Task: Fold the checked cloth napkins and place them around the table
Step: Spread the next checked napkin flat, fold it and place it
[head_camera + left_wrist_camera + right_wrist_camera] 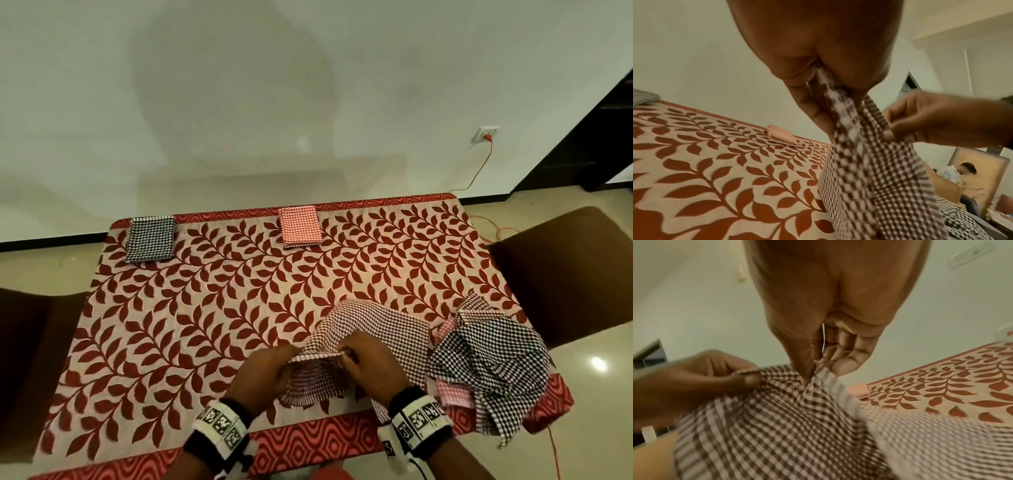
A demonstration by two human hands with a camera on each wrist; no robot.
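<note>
Both hands pinch one edge of a brown checked napkin at the table's near edge, likely to line it up for folding.

Head view: the left hand [270, 366] and right hand [373, 359] pinch the brown checked napkin [376, 325], lifted by its edge; a loose pile [486, 363] waits at the near right corner, and a black folded napkin [150, 238] and a red folded napkin [300, 226] already lie along the far edge of the table [205, 308]. Left wrist view: thumb and curled fingers [809, 105] clamp the hem. Right wrist view: the fingertips [844, 365] nip the same edge beside the other hand.
</note>
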